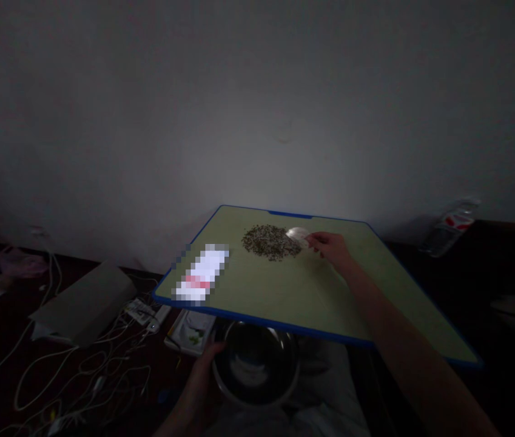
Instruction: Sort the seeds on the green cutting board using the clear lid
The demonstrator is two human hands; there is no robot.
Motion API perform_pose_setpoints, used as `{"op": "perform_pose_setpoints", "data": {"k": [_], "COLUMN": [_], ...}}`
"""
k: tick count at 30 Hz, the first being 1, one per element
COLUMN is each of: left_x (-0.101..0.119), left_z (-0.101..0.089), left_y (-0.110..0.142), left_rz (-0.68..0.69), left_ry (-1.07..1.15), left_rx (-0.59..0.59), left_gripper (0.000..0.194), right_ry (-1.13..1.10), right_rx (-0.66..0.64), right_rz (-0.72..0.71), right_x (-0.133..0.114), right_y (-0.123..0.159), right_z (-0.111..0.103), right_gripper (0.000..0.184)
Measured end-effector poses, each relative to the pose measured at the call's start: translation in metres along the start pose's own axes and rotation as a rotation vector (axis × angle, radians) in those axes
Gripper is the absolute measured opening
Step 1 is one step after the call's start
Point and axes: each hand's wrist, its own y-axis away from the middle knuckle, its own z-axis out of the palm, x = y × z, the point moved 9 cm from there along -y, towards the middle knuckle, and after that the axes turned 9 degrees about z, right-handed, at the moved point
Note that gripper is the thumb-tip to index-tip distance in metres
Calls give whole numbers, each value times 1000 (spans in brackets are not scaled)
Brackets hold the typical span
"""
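Note:
A small green table with a blue rim stands before me, and a loose pile of dark and pale seed-like grains is spread on its far half. My right hand pinches a pale, shiny round disc by its near edge. The disc meets the right side of the pile; whether it is flat or hollow I cannot tell. Below the near table edge, my left hand grips the left rim of a metal bowl. The bowl's inside looks dark with a light reflection.
A bright, blurred-out phone-like screen lies on the table's left side. Tangled white cables and a grey box are on the floor to the left. A plastic bottle with a red label is at right. Behind rises a wall.

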Motion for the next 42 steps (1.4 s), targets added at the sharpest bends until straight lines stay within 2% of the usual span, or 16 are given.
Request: {"op": "perform_pose_setpoints", "data": {"k": [8, 12, 15, 18, 27, 35, 42], "left_x": [-6, -9, -10, -9, -6, -2, -1], "left_z": [6, 8, 10, 10, 13, 18, 17], "left_y": [-2, -5, -6, -7, -5, 2, 2], "left_rz": [37, 33, 27, 27, 37, 41, 28], "left_ry": [-22, -36, -45, -53, -58, -65, -82], "left_rx": [12, -6, -22, -31, -41, -61, -66], "left_gripper": [21, 18, 16, 16, 19, 21, 21], "right_ry": [182, 229, 164, 118, 154, 147, 124], "right_rx": [41, 112, 65, 34, -160, -190, -149], "right_rz": [-66, 66, 185, 223, 227, 189, 197], "right_x": [11, 23, 32, 33, 30, 25, 26], "right_y": [-12, -15, -12, -9, -1, 1, -1], "right_z": [-14, -28, -32, -36, -14, -5, -20], "right_gripper": [33, 27, 22, 19, 14, 17, 17]}}
